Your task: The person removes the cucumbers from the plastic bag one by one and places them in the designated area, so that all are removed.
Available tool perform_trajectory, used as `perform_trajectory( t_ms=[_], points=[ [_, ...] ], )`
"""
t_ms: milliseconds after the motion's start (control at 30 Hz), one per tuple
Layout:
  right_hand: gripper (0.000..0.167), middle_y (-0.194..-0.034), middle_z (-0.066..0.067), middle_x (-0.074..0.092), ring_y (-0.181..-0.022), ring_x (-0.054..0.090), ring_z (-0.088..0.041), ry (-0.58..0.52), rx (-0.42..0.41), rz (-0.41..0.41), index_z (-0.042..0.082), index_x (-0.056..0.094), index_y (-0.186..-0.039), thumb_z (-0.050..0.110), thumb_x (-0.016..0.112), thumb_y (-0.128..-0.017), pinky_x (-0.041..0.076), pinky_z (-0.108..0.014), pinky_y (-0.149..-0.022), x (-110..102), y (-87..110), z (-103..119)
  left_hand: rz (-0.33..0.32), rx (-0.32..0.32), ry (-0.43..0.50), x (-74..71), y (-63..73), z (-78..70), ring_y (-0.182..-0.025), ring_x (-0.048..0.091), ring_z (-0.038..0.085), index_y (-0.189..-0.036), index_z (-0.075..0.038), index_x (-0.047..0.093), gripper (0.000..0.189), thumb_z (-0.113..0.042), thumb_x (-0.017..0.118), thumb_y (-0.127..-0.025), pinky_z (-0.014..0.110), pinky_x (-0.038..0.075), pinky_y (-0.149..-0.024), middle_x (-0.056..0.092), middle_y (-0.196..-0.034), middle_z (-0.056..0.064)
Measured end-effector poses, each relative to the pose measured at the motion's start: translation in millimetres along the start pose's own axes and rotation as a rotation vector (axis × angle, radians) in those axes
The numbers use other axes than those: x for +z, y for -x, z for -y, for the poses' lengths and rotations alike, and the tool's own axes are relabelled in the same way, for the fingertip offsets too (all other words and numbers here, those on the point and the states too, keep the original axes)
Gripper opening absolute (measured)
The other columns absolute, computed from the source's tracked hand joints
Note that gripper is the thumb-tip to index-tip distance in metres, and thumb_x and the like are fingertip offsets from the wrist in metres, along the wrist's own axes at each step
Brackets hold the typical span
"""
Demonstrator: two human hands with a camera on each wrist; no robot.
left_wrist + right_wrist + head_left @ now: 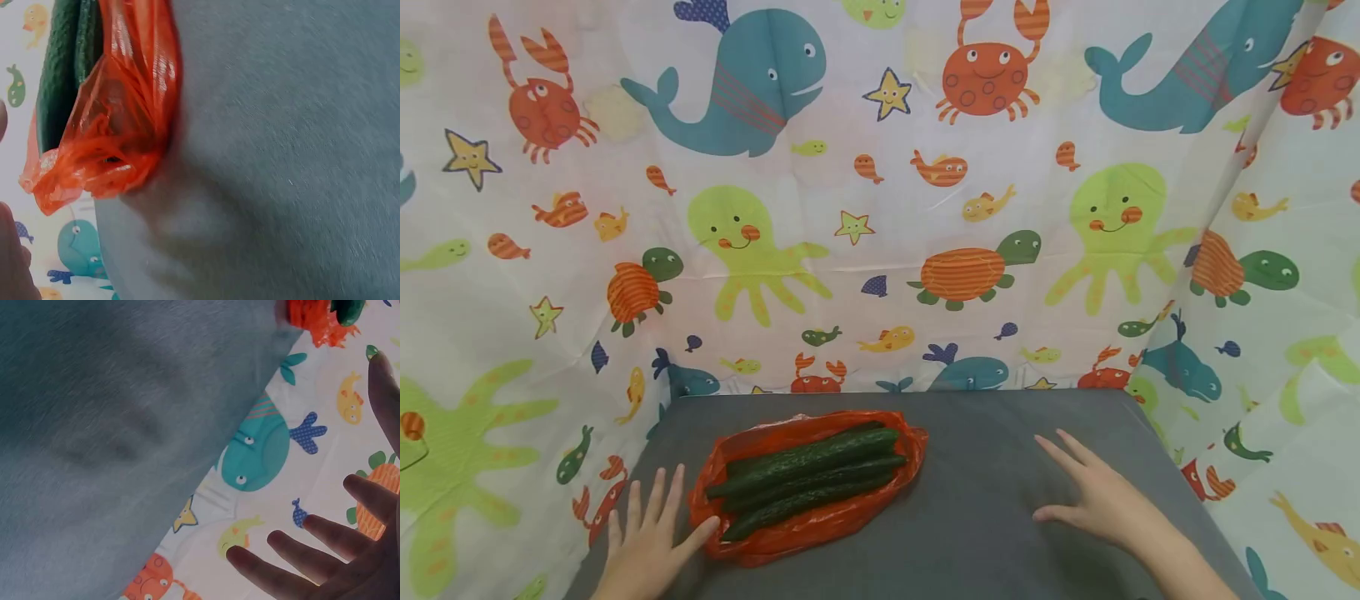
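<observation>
Nearest us, the left hand [651, 542], fingers spread and holding nothing, has its thumb at the rim of the bag [790, 537], contact we cannot confirm; the right hand [1097, 500], likewise spread and empty, is well apart on the right. Beyond the left hand, on the table's [970, 500] left half, we find the cucumbers [812, 457] in the open bag: firm and fairly heavy, we judge, best gripped mid-length, the thin plastic being soft, slippery and easily torn. Behind hangs a curtain [880, 350].
</observation>
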State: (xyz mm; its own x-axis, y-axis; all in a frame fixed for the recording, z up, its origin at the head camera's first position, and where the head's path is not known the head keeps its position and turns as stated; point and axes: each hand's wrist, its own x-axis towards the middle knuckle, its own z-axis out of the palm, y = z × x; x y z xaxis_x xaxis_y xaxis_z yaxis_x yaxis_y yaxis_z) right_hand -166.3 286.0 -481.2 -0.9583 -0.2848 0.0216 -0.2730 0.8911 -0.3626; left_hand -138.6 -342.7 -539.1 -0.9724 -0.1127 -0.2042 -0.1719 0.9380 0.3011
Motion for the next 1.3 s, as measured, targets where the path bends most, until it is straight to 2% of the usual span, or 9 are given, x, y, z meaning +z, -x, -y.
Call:
perform_trajectory(
  t_ms=[300,400,467,600,800,900,1067,1233,1300],
  points=[
    [0.100,-0.157,-0.024,0.039,-0.132,0.048,-0.051,-0.063,-0.035,-0.072,0.019,0.047,-0.152,0.051,0.089,-0.067,0.046,-0.068,-0.094,5,-8.9,14,0.156,-0.013,0.369,-4.3,-16.9,-6.3,-0.139,-0.014,0.069,-0.158,-0.021,-0.022,0.094,-0.069,0.035,-0.101,0.085,-0.008,-0.099,-0.005,-0.165,0.029],
    [0.099,-0.156,-0.023,0.041,-0.130,0.051,-0.051,-0.075,-0.041,-0.085,0.019,0.048,-0.151,0.050,0.090,-0.067,0.048,-0.068,-0.092,10,-14.8,20,0.174,-0.049,0.444,-6.8,-17.9,-7.3,-0.140,-0.010,0.068,-0.158,-0.021,-0.023,0.094,-0.071,0.032,-0.100,0.085,-0.002,-0.101,-0.005,-0.165,0.030],
    [0.099,-0.155,-0.023,0.042,-0.130,0.052,-0.050,-0.082,-0.037,-0.088,0.018,0.048,-0.151,0.049,0.090,-0.067,0.048,-0.067,-0.092,13,-18.0,23,0.173,-0.085,0.469,-7.9,-17.9,-8.8,-0.143,-0.003,0.065,-0.158,-0.023,-0.022,0.097,-0.076,0.030,-0.097,0.082,0.006,-0.105,-0.004,-0.165,0.029],
    [0.097,-0.153,-0.023,0.045,-0.130,0.052,-0.049,-0.103,-0.049,-0.106,0.016,0.049,-0.150,0.046,0.091,-0.068,0.048,-0.067,-0.093,19,-23.8,28,0.131,-0.122,0.497,-10.0,-16.8,-12.0,-0.146,0.014,0.057,-0.162,-0.019,-0.010,0.099,-0.081,0.025,-0.094,0.076,0.023,-0.108,0.006,-0.164,0.030],
    [0.094,-0.150,-0.022,0.049,-0.132,0.051,-0.048,-0.148,-0.087,-0.151,0.015,0.051,-0.149,0.039,0.093,-0.068,0.048,-0.066,-0.096,26,-32.4,41,0.048,-0.145,0.538,-10.6,-17.0,-16.7,-0.147,0.021,0.051,-0.159,-0.002,0.024,0.103,-0.081,0.014,-0.094,0.068,0.022,-0.114,0.024,-0.162,0.027],
    [0.093,-0.149,-0.021,0.050,-0.132,0.052,-0.046,-0.169,-0.104,-0.162,0.015,0.051,-0.149,0.038,0.093,-0.069,0.048,-0.064,-0.096,28,-35.7,47,0.038,-0.160,0.552,-8.2,-20.4,-22.1,-0.142,0.032,0.052,-0.155,0.001,0.033,0.101,-0.080,0.021,-0.095,0.068,0.030,-0.111,0.033,-0.158,0.029],
    [0.092,-0.149,-0.019,0.051,-0.133,0.052,-0.043,-0.199,-0.114,-0.158,0.016,0.051,-0.149,0.037,0.093,-0.070,0.049,-0.061,-0.098,31,-43.3,58,0.019,-0.173,0.501,-6.0,-23.4,-23.9,-0.126,0.051,0.051,-0.149,0.004,0.041,0.094,-0.075,0.036,-0.097,0.063,0.046,-0.095,0.049,-0.144,0.032],
    [0.091,-0.148,-0.019,0.052,-0.131,0.054,-0.042,-0.208,-0.118,-0.171,0.016,0.052,-0.148,0.039,0.092,-0.070,0.050,-0.059,-0.097,34,-49.0,65,-0.029,-0.207,0.483,-4.3,-24.5,-23.7,-0.119,0.056,0.050,-0.146,0.006,0.042,0.092,-0.070,0.051,-0.095,0.059,0.049,-0.090,0.056,-0.136,0.033],
    [0.091,-0.148,-0.019,0.053,-0.128,0.057,-0.040,-0.224,-0.129,-0.181,0.016,0.052,-0.148,0.040,0.092,-0.070,0.055,-0.055,-0.091,36,-51.0,67,-0.048,-0.212,0.483,-4.1,-23.7,-23.5,-0.117,0.057,0.050,-0.145,0.006,0.043,0.089,-0.066,0.054,-0.095,0.060,0.049,-0.090,0.058,-0.134,0.032]
  ],
)
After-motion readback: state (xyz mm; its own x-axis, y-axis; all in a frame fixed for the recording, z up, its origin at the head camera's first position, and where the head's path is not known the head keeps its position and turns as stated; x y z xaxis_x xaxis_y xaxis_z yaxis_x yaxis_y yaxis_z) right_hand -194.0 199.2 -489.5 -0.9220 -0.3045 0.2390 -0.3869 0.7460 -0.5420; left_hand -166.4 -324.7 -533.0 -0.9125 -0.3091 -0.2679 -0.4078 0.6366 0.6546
